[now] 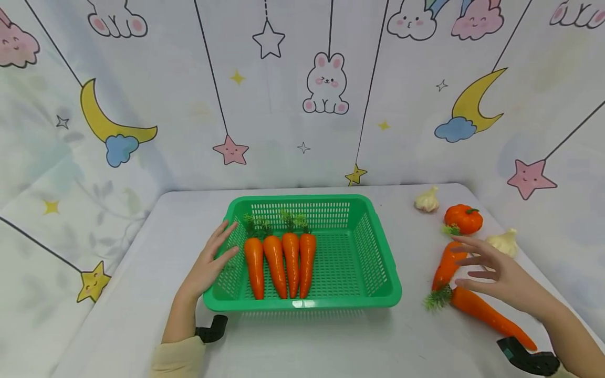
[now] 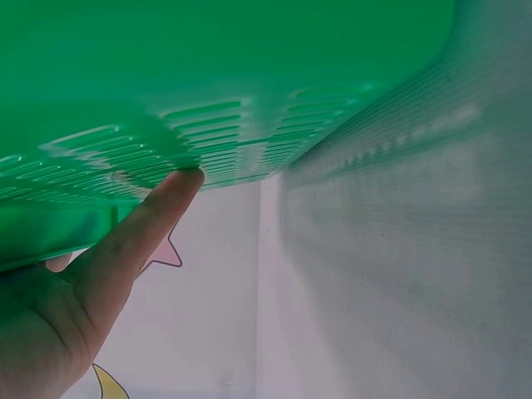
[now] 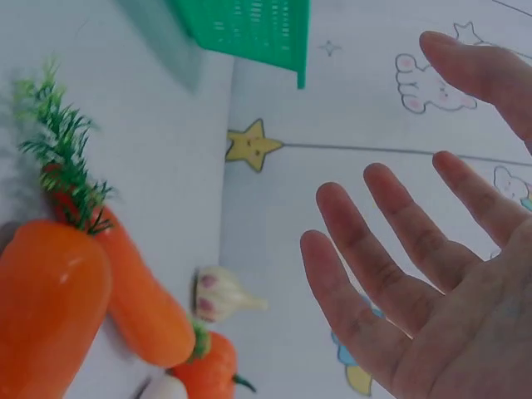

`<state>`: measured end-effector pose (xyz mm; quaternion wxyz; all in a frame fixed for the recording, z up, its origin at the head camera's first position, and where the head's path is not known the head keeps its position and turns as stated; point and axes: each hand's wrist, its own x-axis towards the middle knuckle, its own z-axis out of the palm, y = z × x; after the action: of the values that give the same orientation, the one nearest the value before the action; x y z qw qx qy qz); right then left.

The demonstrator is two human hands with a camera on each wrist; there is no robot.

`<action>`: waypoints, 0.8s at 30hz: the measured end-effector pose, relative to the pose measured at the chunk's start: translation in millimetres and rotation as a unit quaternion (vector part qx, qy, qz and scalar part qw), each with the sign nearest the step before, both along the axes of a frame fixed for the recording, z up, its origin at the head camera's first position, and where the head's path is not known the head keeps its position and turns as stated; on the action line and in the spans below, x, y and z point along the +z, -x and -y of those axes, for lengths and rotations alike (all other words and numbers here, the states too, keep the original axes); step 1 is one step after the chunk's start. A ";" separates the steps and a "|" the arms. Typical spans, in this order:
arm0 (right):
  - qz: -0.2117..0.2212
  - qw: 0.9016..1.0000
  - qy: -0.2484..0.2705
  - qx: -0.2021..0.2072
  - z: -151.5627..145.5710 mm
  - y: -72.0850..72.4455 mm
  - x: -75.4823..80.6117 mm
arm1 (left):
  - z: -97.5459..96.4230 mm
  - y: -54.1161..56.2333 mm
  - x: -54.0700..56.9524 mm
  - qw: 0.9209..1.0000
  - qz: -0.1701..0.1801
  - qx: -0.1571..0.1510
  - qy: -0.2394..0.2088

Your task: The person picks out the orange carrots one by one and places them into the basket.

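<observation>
A green plastic basket (image 1: 302, 303) stands on the white table with several orange carrots (image 1: 276, 265) side by side in its left half, leafy tops toward the back. My left hand (image 1: 208, 265) is at the basket's left side, fingers extended. In the left wrist view, one finger (image 2: 145, 233) reaches to the slotted basket wall (image 2: 233, 125). My right hand (image 1: 503, 273) hovers over two loose carrots, fingers spread and holding nothing. One carrot (image 1: 491, 317) lies nearer the front, the other carrot (image 1: 446, 268) behind it, partly covered by the fingers in the head view.
Behind the loose carrots lie an orange pumpkin-like vegetable (image 1: 463, 219), a garlic bulb (image 1: 427, 200) and another garlic bulb (image 1: 503, 242), partly behind my right hand. A patterned cloth (image 1: 293, 126) hangs at the back and sides of the table (image 1: 331, 346).
</observation>
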<state>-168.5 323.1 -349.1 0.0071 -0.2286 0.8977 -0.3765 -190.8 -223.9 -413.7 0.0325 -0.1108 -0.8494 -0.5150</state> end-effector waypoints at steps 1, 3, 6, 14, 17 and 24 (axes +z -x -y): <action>-0.001 1.000 0.000 0.000 -2.9 -1.0 -3.0 | 0.0 -0.6 0.1 1.000 0.001 0.001 0.000; 0.001 1.000 -0.001 -0.008 -8.1 -3.0 -9.9 | -0.3 -2.0 0.7 1.000 0.000 0.002 0.000; 0.010 1.000 0.002 -0.025 -15.7 -7.0 -24.7 | -4.9 -7.1 11.0 1.000 0.004 0.002 -0.005; 0.028 0.995 -0.011 -0.098 -25.0 -22.5 -59.3 | -9.0 -5.8 14.6 1.000 0.005 0.004 -0.005; 0.014 0.993 -0.017 -0.113 -26.6 -25.4 -64.0 | -3.2 0.4 1.3 1.000 -0.003 0.005 0.002; -0.013 0.992 -0.028 -0.126 -33.4 -26.4 -73.8 | 0.0 0.5 -1.1 1.000 -0.008 0.008 0.007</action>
<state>-142.1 356.5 -423.0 -0.0461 -0.1182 0.9296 -0.3459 -191.3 -223.9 -414.8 0.0427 -0.1080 -0.8535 -0.5080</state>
